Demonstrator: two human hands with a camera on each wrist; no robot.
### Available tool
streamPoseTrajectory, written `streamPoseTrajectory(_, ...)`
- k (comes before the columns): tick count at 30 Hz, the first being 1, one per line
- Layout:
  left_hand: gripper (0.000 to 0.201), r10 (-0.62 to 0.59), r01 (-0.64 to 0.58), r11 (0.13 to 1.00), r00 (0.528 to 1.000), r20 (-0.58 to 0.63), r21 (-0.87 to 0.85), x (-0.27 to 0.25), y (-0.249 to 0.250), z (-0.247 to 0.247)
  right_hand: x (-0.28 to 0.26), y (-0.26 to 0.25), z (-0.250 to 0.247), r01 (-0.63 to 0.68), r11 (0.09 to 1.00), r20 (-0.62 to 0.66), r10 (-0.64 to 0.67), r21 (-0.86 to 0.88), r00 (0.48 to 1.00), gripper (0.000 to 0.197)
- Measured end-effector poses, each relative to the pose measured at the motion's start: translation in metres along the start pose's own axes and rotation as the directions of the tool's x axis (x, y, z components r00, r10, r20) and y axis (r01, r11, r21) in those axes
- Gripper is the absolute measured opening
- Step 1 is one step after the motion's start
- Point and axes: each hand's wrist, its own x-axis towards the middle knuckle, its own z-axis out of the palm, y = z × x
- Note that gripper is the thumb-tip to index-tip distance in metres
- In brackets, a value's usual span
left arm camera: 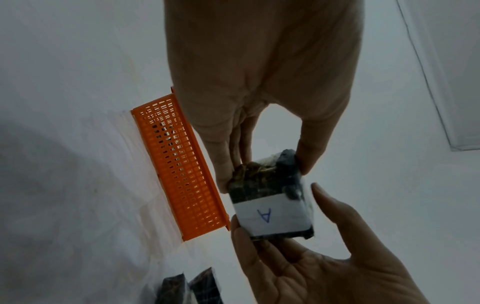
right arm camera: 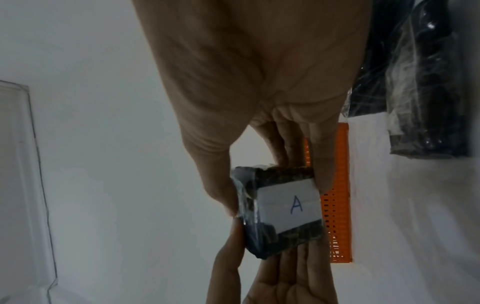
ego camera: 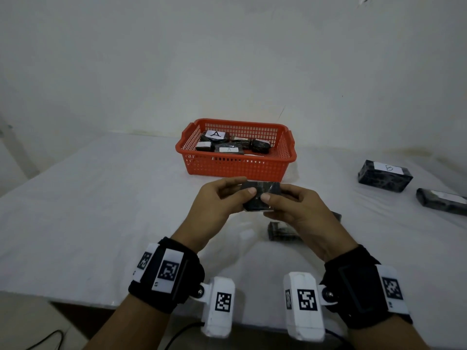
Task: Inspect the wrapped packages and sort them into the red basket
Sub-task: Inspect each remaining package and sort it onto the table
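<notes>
Both hands hold one small dark wrapped package (ego camera: 261, 197) in the air just in front of the red basket (ego camera: 235, 169). My left hand (ego camera: 242, 193) pinches its left end and my right hand (ego camera: 275, 198) pinches its right end, thumbs on top. The head view shows only the package's plain dark side. In the wrist views the package (left arm camera: 270, 191) (right arm camera: 283, 232) shows a white label (left arm camera: 270, 214) marked "A" on its underside. Several dark packages, two of them with "A" labels (ego camera: 216, 134), lie in the basket.
A dark package labelled "B" (ego camera: 384, 175) and a long dark package (ego camera: 442, 202) lie on the white table (ego camera: 101, 210) at the right. Another dark package (ego camera: 280, 231) lies under my right hand. The wall stands close behind the basket.
</notes>
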Motion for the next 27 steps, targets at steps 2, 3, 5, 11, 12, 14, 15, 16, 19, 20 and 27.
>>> streamPoseTrajectory(2,0.039,0.001,-0.001,1.000,1.000,-0.017,0.008,0.000,0.000,0.001,0.000,0.000,0.001,-0.009,1.000,-0.015,0.009,0.004,1.000,0.036)
streamPoseTrajectory(3,0.038,-0.003,0.003,1.000,1.000,-0.016,0.000,-0.001,0.000,0.001,0.000,0.000,0.001,-0.005,1.000,-0.024,0.005,-0.001,1.000,0.034)
streamPoseTrajectory(5,0.039,-0.020,0.020,1.000,1.000,0.012,-0.024,-0.002,-0.001,0.001,-0.001,0.001,0.001,0.007,1.000,-0.042,-0.007,-0.006,0.999,0.031)
streamPoseTrajectory(11,0.034,-0.032,0.031,0.997,0.999,-0.003,-0.066,-0.001,-0.001,0.001,-0.006,0.003,-0.003,-0.005,0.999,-0.021,0.005,0.033,1.000,0.038)
streamPoseTrajectory(12,0.035,-0.035,0.035,0.997,0.999,-0.006,-0.071,-0.001,-0.001,0.002,-0.006,0.004,-0.003,-0.003,0.999,-0.033,0.004,0.038,0.999,0.033)
streamPoseTrajectory(14,0.038,-0.037,0.039,0.997,0.999,0.030,-0.069,-0.001,-0.001,0.003,-0.007,0.005,-0.005,0.006,1.000,-0.060,-0.005,0.029,0.998,0.030)
streamPoseTrajectory(15,0.038,-0.033,0.037,0.998,0.997,0.064,-0.058,-0.002,-0.002,0.005,-0.008,0.004,-0.006,0.013,1.000,-0.070,-0.012,0.020,0.998,0.031)
streamPoseTrajectory(16,0.035,-0.025,0.030,0.998,0.996,0.090,-0.049,-0.003,-0.002,0.007,-0.010,0.002,-0.007,0.022,1.000,-0.075,-0.021,0.012,0.997,0.034)
streamPoseTrajectory(19,0.028,-0.035,0.048,0.992,0.993,0.109,-0.120,-0.003,-0.001,0.015,-0.017,-0.004,-0.014,0.043,0.999,-0.034,-0.044,-0.026,0.998,0.052)
streamPoseTrajectory(20,0.029,-0.057,0.076,0.984,0.991,0.119,-0.161,-0.003,-0.001,0.019,-0.020,-0.005,-0.018,0.047,0.998,-0.011,-0.048,-0.052,0.999,0.057)
streamPoseTrajectory(27,0.030,-0.229,0.318,0.896,0.929,0.291,-0.309,0.000,0.005,0.070,-0.038,-0.015,-0.062,0.042,0.993,-0.132,-0.056,-0.108,0.990,0.050)
